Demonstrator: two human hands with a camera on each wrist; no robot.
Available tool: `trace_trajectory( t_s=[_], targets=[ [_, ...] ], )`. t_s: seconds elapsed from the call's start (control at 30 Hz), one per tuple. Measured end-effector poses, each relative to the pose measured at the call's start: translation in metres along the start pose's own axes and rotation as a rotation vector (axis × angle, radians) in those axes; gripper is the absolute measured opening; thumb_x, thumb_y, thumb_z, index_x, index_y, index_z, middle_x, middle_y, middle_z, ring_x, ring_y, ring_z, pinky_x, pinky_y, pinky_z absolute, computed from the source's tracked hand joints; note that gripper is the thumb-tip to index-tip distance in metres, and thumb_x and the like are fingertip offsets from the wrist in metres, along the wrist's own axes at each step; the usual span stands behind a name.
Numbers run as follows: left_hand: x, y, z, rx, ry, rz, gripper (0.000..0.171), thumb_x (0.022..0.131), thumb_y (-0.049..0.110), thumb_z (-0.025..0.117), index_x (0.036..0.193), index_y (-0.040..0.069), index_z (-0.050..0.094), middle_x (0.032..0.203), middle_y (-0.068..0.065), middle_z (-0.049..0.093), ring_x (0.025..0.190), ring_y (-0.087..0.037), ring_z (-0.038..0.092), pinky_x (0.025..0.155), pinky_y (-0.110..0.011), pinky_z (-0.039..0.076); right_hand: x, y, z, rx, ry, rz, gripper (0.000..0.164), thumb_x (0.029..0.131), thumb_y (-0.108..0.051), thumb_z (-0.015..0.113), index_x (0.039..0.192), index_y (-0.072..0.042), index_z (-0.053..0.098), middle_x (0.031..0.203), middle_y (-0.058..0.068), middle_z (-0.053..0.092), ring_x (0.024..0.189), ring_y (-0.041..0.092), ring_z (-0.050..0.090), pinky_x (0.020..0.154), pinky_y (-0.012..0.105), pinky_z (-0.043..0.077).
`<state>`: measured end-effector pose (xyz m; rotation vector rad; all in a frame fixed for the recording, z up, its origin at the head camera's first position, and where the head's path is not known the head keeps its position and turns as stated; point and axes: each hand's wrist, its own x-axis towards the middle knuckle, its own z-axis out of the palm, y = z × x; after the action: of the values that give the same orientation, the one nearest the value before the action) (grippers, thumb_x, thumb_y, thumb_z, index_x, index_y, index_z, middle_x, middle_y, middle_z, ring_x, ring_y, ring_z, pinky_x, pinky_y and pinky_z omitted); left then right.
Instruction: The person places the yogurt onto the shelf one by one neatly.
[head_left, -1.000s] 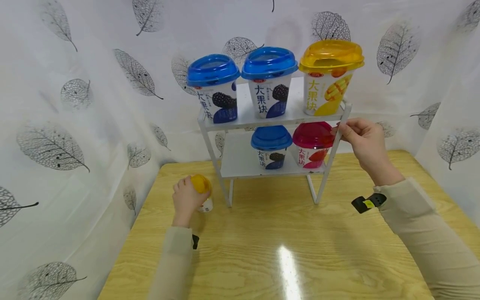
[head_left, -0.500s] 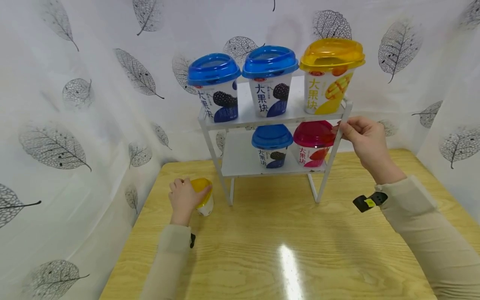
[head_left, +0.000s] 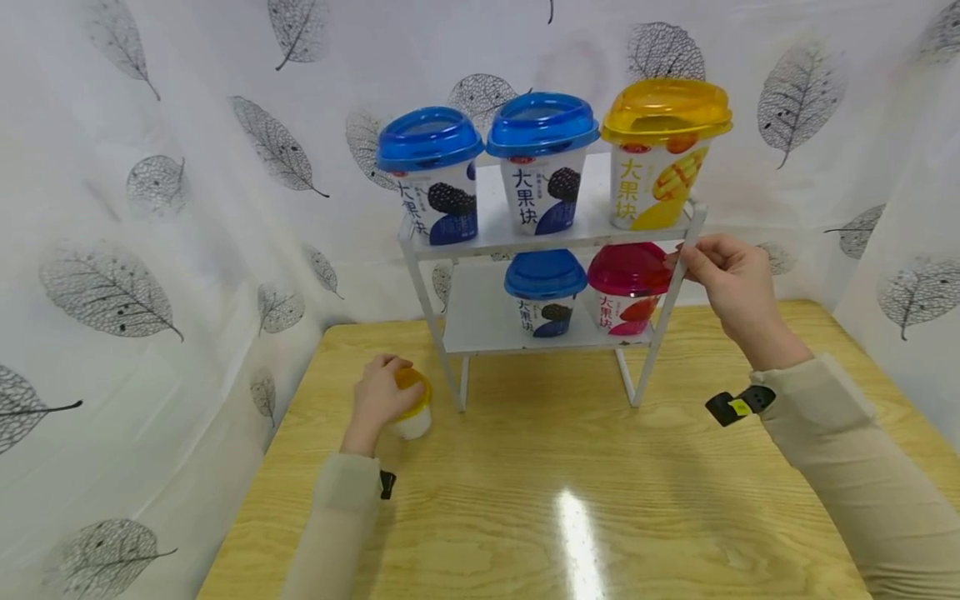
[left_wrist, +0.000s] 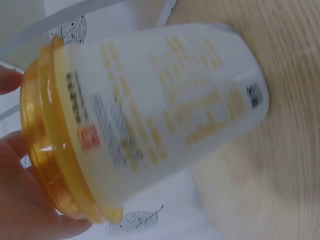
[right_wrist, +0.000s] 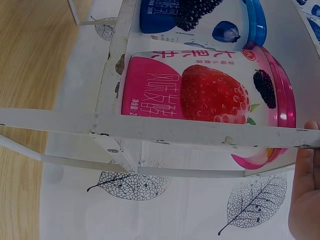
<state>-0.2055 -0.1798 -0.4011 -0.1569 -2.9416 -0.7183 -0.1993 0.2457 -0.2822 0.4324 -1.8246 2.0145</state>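
My left hand (head_left: 378, 396) holds a yogurt cup (head_left: 414, 423) by its yellow lid, left of the rack's front leg. In the left wrist view the white side of this yogurt cup (left_wrist: 155, 107) shows yellow print; whether its base touches the table cannot be told. Fingers and thumb curl round the lid. At the rack's right side, my right hand (head_left: 738, 292) pinches the post of the white two-tier rack (head_left: 474, 312). Close by, on the lower shelf, stands a strawberry yogurt cup (head_left: 624, 312) with a pink lid, also large in the right wrist view.
Two blue-lidded yogurt cups (head_left: 431, 200) and a yellow-lidded cup (head_left: 656, 179) line the upper shelf. Another blue-lidded cup (head_left: 546, 312) is on the lower one, left of the pink. A leaf-patterned curtain (head_left: 187, 250) surrounds the wooden table (head_left: 510, 500).
My left hand has brought the yellow-lidded yogurt cup slightly nearer to me and a little right. The right hand stays on the rack post.
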Motion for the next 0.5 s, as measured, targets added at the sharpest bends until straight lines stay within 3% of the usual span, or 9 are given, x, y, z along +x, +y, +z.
trace_trajectory(
  t_s=[0.1, 0.27, 0.4, 0.5],
  targets=[
    [-0.002, 0.003, 0.004, -0.012, 0.059, -0.017, 0.047, 0.079, 0.036, 0.059, 0.112, 0.003, 0.056, 0.124, -0.018, 0.041, 0.112, -0.036, 0.036, 0.084, -0.056, 0.031, 0.000, -0.001, 0.001, -0.006, -0.003, 0.009, 0.012, 0.084, -0.008, 0.058, 0.087, 0.002, 0.064, 0.077, 0.000, 0.066, 0.072, 0.010, 0.060, 0.070, 0.015, 0.047],
    [-0.004, 0.008, 0.011, 0.186, 0.151, -0.127, 0.073, 0.075, 0.060, 0.054, 0.116, 0.000, 0.052, 0.119, -0.022, 0.041, 0.104, -0.038, 0.036, 0.076, -0.053, 0.034, 0.000, 0.000, 0.000, -0.029, 0.008, 0.016, 0.013, 0.084, -0.009, 0.058, 0.087, 0.002, 0.063, 0.077, -0.001, 0.066, 0.072, 0.009, 0.060, 0.069, 0.015, 0.046],
    [-0.004, 0.008, 0.012, 0.264, 0.139, -0.158, 0.079, 0.073, 0.065, 0.051, 0.117, -0.001, 0.051, 0.114, -0.022, 0.043, 0.098, -0.038, 0.038, 0.072, -0.051, 0.036, 0.000, 0.001, -0.001, -0.014, 0.009, 0.007, 0.010, 0.084, -0.008, 0.058, 0.085, -0.001, 0.064, 0.077, 0.000, 0.066, 0.072, 0.010, 0.060, 0.069, 0.015, 0.047],
    [-0.004, 0.007, 0.011, 0.240, 0.100, -0.117, 0.069, 0.075, 0.054, 0.056, 0.119, 0.001, 0.050, 0.115, -0.020, 0.044, 0.102, -0.036, 0.037, 0.075, -0.052, 0.035, 0.000, 0.001, -0.001, -0.003, 0.008, -0.001, 0.009, 0.084, -0.007, 0.058, 0.085, -0.001, 0.065, 0.077, 0.000, 0.066, 0.072, 0.010, 0.060, 0.069, 0.015, 0.047]
  ],
)
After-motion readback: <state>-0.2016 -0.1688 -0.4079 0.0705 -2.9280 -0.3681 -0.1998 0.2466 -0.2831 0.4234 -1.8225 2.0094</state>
